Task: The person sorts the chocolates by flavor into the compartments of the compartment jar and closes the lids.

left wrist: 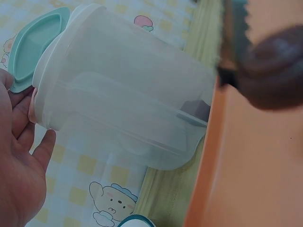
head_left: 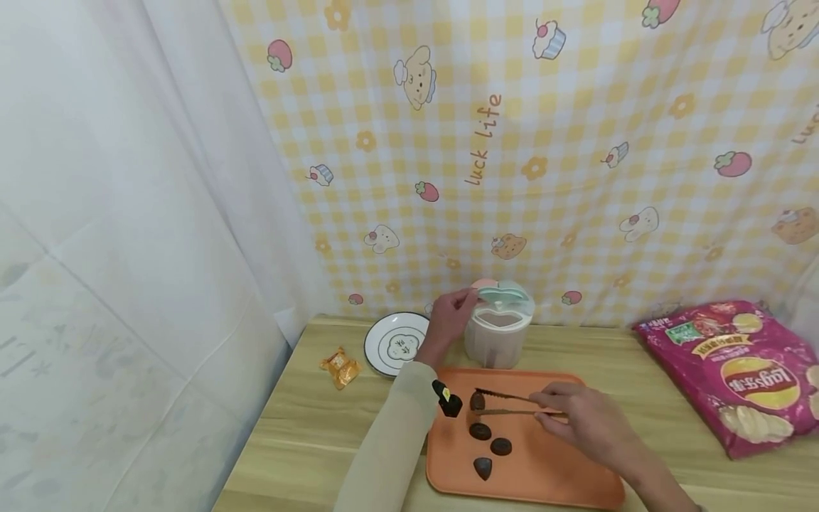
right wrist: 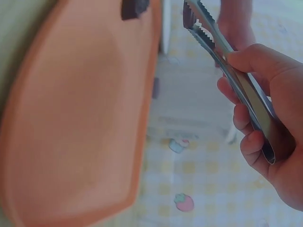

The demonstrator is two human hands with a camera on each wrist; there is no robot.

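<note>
My left hand [head_left: 451,316] pinches the raised mint-green lid flap [left wrist: 38,52] of a translucent divided canister [head_left: 493,348] behind the tray. A pink flap sits beside it, by my left fingers. My right hand [head_left: 589,419] grips metal tongs [right wrist: 258,101], their toothed tips on either side of a dark brown chocolate [head_left: 477,402]. In the left wrist view that chocolate [left wrist: 279,71] looks large and blurred over the orange tray [head_left: 544,469]. Lower on the tray lie an oval chocolate [head_left: 480,432], a round one [head_left: 501,446] and a pointed one [head_left: 483,468].
Left of the canister is a white plate [head_left: 377,348], partly covered by my left arm. An orange-wrapped candy [head_left: 341,368] lies left of the plate. On the right, a large purple chip bag [head_left: 736,370] rests against the checked curtain [head_left: 576,213].
</note>
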